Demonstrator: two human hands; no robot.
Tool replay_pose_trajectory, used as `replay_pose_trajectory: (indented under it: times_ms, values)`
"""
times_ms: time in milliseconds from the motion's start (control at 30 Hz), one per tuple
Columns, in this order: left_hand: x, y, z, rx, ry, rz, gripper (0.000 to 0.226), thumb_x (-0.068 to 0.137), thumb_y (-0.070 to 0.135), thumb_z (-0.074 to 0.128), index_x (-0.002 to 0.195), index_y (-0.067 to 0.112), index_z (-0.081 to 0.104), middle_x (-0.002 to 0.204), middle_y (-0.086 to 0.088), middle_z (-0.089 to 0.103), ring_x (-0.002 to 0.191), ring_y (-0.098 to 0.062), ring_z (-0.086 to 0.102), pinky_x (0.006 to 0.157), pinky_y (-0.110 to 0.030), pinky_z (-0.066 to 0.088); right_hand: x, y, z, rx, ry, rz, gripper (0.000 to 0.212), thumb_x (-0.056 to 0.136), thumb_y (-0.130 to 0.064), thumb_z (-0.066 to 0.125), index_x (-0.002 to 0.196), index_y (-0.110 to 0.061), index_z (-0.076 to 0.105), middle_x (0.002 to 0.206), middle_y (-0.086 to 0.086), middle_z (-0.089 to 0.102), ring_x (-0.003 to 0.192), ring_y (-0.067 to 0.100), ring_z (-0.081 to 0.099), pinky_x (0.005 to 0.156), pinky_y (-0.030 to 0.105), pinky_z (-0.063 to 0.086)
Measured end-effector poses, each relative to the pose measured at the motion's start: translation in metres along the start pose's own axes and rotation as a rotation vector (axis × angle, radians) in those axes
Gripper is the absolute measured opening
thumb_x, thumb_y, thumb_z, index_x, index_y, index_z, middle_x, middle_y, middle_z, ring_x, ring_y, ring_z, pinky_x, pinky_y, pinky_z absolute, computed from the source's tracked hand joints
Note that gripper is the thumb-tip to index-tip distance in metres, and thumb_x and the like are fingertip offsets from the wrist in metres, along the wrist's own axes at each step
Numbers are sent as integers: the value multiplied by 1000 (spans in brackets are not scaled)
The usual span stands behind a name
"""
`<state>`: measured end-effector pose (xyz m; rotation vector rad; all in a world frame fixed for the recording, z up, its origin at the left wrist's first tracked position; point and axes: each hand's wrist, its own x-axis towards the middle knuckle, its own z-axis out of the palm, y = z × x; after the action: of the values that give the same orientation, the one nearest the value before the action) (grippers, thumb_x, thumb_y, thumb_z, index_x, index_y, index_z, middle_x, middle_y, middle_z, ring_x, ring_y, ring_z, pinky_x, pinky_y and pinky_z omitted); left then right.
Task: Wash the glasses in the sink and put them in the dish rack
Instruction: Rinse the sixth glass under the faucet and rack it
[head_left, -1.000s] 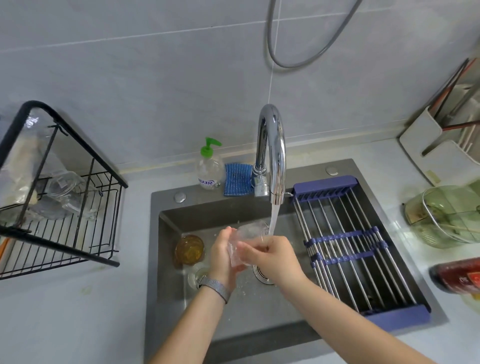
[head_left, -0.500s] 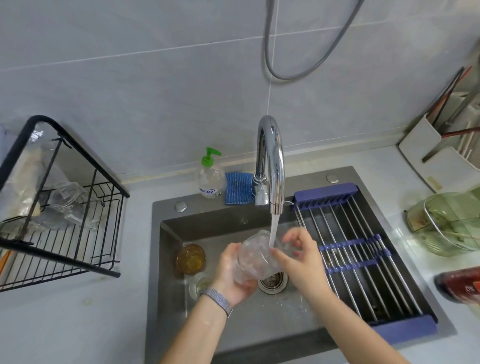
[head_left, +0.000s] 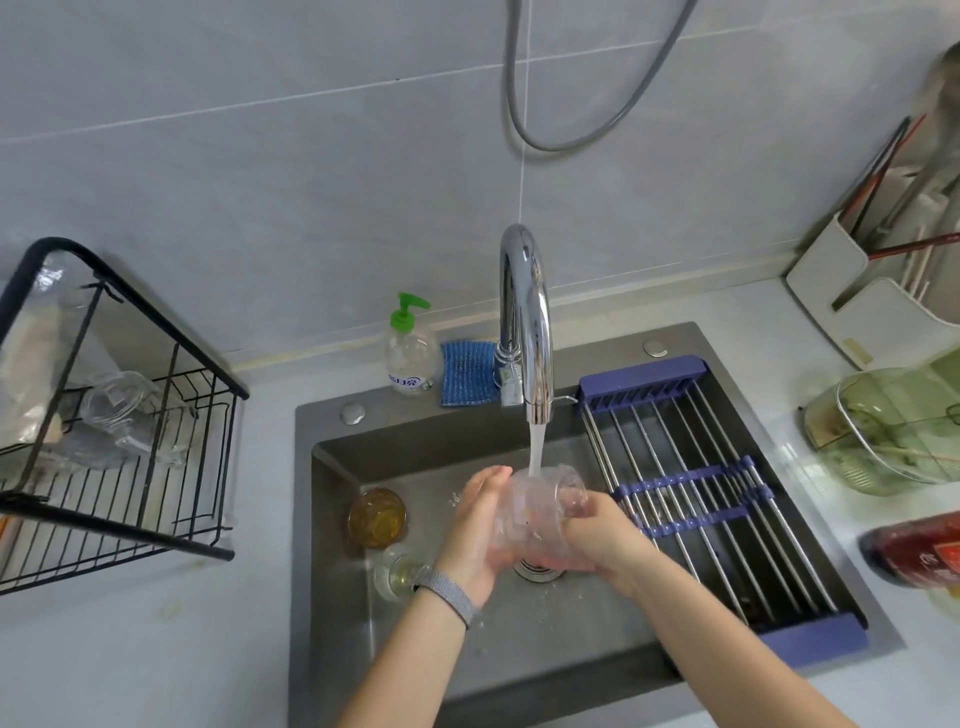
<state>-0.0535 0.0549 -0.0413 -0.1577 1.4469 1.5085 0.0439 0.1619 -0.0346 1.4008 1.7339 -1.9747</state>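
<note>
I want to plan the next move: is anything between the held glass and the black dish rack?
Nothing visible blocks it. The clear glass is above the sink; bare counter lies before the black dish rack, which already holds glassware at the back.

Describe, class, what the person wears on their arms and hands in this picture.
Both forearms are bare, with no sleeves in view. The left hand has a grey woven band around the wrist, like a watch strap; no watch face shows. The right hand and its wrist carry nothing: no gloves, and no rings that can be seen.
</note>
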Motion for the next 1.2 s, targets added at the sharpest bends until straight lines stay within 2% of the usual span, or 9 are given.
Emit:
replay_pose_trajectory:
  times_ms: [133,300,433,567,733,833,933,1033,1200]
  values:
    - [1,-3,4,17,32,-10,21,96,31,54,111,18,60,104,-10,67,91,-27,67,75,-48,57,9,1,2,-264,138,0,22,77,-23,67,91,-7,73,85,15,75,80,33,73,73,50,60]
    - [6,-4,1,-150,11,-227,43,93,46,49,106,12,71,97,-15,71,95,-34,64,76,-40,52,-15,-33,-17,-272,-269,-27,18,91,-2,61,99,-16,67,91,11,74,73,22,73,60,29,59]
    - [-5,-7,4,-257,59,-321,34,91,43,57,102,12,63,98,-16,66,88,-28,60,70,-36,50,-4,-52,-15,-906,125,-281,27,84,-15,55,58,-20,57,62,3,62,67,27,68,70,35,60]
    - [-9,-2,10,-255,76,-316,37,91,43,59,105,9,60,100,-18,65,86,-29,61,67,-37,53,-2,-57,-7,-893,128,-440,34,84,-9,50,57,-29,48,77,3,57,76,29,53,68,27,41]
    - [-8,5,9,-225,26,-299,35,91,43,55,105,11,62,99,-15,66,83,-28,62,66,-36,51,4,-56,-19,-638,-157,-343,46,82,7,40,113,-14,66,105,6,69,93,23,64,65,27,52]
    - [-12,5,15,-210,40,-311,33,90,40,57,105,11,63,96,-14,67,81,-27,63,62,-33,53,1,-54,-12,-741,-16,-373,23,88,-3,45,89,-8,67,87,10,66,80,24,59,65,30,48]
    - [-14,3,17,-232,60,-320,32,89,41,59,101,12,60,90,-14,66,78,-27,62,57,-31,53,-5,-55,-8,-790,86,-394,32,90,-12,51,59,-17,50,65,2,53,70,24,53,59,27,42]
    - [-14,1,12,-256,28,-329,38,85,40,62,110,12,62,102,-16,68,84,-28,63,56,-30,52,-4,-60,-20,-785,-155,-322,20,78,3,55,87,-10,68,84,5,68,81,24,67,68,34,58]
    - [-14,5,17,-185,-10,-310,48,77,43,68,117,16,66,106,-10,68,87,-30,67,52,-28,51,-6,-54,-7,-837,132,-447,14,82,-14,61,89,-11,73,83,9,70,72,23,63,68,34,55]
